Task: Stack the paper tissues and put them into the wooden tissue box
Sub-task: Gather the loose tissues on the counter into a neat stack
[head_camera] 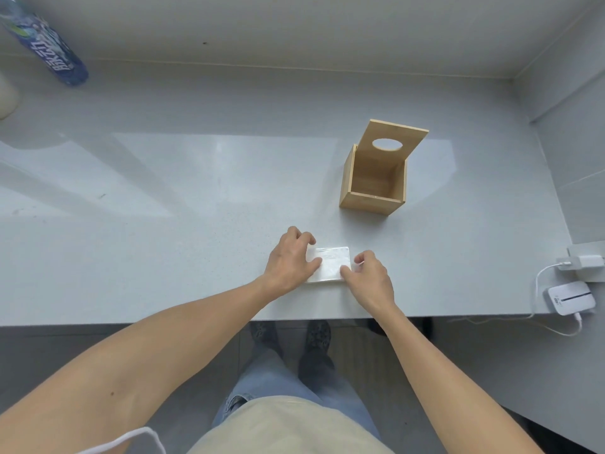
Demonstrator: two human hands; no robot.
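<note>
Hands: left hand and right hand pinching tissues at both ends
Box: lid up, looks empty
Progress: stack squared; loading left

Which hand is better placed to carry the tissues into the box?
Probably the right hand: it rests on the tissue stack's right edge, and the open wooden tissue box stands farther back on that side.

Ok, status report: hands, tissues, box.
Left hand and right hand both pressed on tissue stack at counter edge. Wooden tissue box open, empty. Path clear.
</note>
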